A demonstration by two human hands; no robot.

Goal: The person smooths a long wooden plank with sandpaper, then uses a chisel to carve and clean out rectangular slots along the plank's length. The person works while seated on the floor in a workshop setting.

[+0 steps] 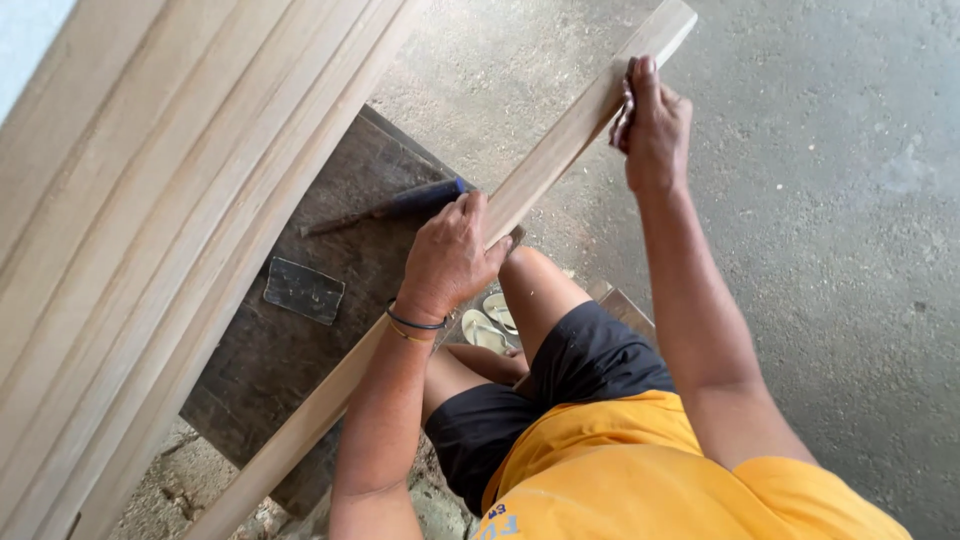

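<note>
Plank [560, 150]: pale, long, slanting, gripped mid-length by left hand [452, 255], right hand [652, 125] pressing sandpaper [622, 118] near top; dark bench [330, 270], concrete floor [830, 220].

The long wooden strip [560, 155] runs off the bottom edge, its middle hidden under the left hand [450, 260]. The right hand [652, 125] covers something brownish, too hidden to identify. Stacked boards [150, 200] are cut off at the left.
</note>
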